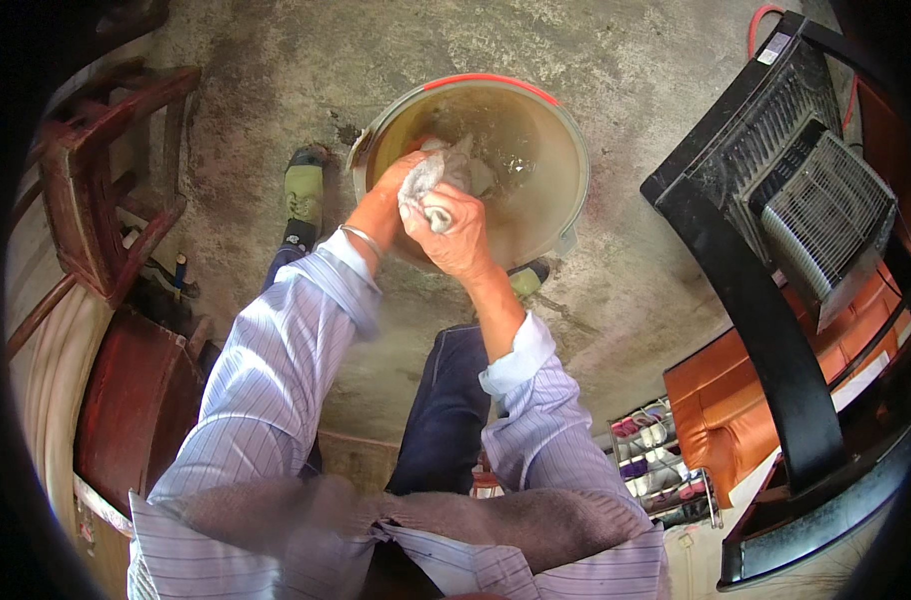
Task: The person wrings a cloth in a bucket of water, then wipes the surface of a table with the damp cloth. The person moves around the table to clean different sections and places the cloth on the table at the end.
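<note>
A wet, greyish-white cloth (pixel 424 176) is bunched and twisted between my two hands above a round bucket (pixel 584 161) of murky water. My left hand (pixel 398 178) grips it on the far side, a bangle at the wrist. Closer to me, my right hand (pixel 455 229) has its fingers wrapped around the cloth, and a rolled end pokes out of the fist. Part of the cloth hangs down toward the water (pixel 519 161); whether it touches the surface I cannot tell. The bucket has a pale rim with a red stretch on its far side.
Dark red wooden stools (pixel 114 180) and a reddish-brown box-like piece (pixel 137 409) stand at left. At right are a black-framed table with an electric heater (pixel 823 217), an orange-brown padded seat (pixel 714 405) and a shoe rack (pixel 658 457). My shoes flank the bucket on the concrete floor (pixel 275 45).
</note>
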The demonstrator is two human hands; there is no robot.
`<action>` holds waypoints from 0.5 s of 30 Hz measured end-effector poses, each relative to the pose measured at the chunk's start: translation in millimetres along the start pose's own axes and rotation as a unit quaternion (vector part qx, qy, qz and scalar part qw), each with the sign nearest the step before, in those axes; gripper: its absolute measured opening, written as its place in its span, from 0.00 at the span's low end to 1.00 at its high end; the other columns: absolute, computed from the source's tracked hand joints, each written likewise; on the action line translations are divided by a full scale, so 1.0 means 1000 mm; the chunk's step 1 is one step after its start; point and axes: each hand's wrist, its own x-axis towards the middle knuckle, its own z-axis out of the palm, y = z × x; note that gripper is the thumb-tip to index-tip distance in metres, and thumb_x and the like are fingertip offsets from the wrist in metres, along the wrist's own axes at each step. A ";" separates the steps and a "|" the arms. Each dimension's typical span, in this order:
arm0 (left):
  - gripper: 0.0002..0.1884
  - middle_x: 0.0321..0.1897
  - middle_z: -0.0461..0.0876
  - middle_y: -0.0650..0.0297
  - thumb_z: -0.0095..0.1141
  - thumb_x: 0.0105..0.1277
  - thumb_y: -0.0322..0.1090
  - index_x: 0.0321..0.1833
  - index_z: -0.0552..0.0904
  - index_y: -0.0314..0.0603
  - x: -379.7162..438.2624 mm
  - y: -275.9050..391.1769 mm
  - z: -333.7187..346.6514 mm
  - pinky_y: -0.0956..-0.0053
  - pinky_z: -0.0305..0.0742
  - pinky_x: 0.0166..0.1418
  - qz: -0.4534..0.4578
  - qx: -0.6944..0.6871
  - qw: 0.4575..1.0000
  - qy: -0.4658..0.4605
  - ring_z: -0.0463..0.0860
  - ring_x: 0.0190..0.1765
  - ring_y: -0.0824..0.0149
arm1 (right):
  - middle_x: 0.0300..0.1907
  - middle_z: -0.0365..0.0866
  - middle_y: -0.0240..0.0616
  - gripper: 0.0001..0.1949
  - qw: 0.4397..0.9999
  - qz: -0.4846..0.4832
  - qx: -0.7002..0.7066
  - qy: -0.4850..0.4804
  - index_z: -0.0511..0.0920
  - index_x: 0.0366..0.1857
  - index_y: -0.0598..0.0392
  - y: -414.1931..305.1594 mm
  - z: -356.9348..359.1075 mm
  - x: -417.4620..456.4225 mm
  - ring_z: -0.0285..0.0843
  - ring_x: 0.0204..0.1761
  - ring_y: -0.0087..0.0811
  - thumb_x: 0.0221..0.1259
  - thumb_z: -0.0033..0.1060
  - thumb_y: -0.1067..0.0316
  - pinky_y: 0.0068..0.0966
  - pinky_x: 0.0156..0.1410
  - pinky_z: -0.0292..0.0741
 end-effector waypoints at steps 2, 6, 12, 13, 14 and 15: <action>0.07 0.33 0.81 0.61 0.50 0.69 0.35 0.40 0.79 0.42 -0.001 0.006 0.015 0.64 0.80 0.42 -0.010 -0.214 0.977 -0.002 0.82 0.35 0.63 | 0.20 0.69 0.34 0.07 0.998 -0.006 0.004 0.065 0.76 0.22 0.60 0.006 0.004 0.010 0.66 0.23 0.22 0.51 0.63 0.70 0.25 0.30 0.67; 0.06 0.31 0.80 0.60 0.48 0.69 0.32 0.40 0.79 0.42 0.011 0.014 0.042 0.61 0.79 0.39 -0.074 -0.384 0.917 0.085 0.81 0.34 0.61 | 0.16 0.71 0.34 0.08 0.989 0.035 -0.015 0.141 0.75 0.20 0.59 0.035 0.001 0.038 0.65 0.20 0.22 0.51 0.63 0.69 0.27 0.26 0.67; 0.12 0.41 0.81 0.59 0.52 0.66 0.33 0.50 0.78 0.38 0.010 0.033 0.066 0.66 0.78 0.40 -0.130 -0.158 0.946 0.253 0.81 0.40 0.64 | 0.18 0.80 0.40 0.12 0.948 0.213 -0.108 0.211 0.81 0.21 0.58 0.103 -0.026 0.068 0.78 0.22 0.32 0.54 0.62 0.60 0.35 0.31 0.73; 0.14 0.42 0.80 0.60 0.54 0.66 0.37 0.51 0.77 0.39 0.007 0.035 0.064 0.68 0.78 0.40 -0.121 -0.203 0.936 0.259 0.81 0.40 0.64 | 0.20 0.81 0.41 0.12 0.934 0.215 -0.192 0.211 0.82 0.23 0.57 0.110 -0.030 0.070 0.80 0.24 0.36 0.54 0.62 0.59 0.37 0.33 0.74; 0.16 0.43 0.80 0.61 0.55 0.66 0.40 0.52 0.77 0.40 0.008 0.039 0.060 0.69 0.77 0.41 -0.137 -0.194 0.933 0.271 0.81 0.40 0.65 | 0.21 0.82 0.43 0.12 0.913 0.216 -0.275 0.209 0.83 0.25 0.56 0.116 -0.035 0.071 0.81 0.25 0.40 0.54 0.62 0.57 0.39 0.35 0.75; 0.18 0.43 0.80 0.61 0.57 0.66 0.44 0.53 0.77 0.41 0.007 0.043 0.056 0.70 0.77 0.42 -0.156 -0.185 0.928 0.283 0.80 0.41 0.65 | 0.28 0.83 0.47 0.13 0.908 0.241 -0.233 0.252 0.83 0.30 0.54 0.120 -0.041 0.068 0.82 0.34 0.48 0.55 0.61 0.54 0.42 0.41 0.76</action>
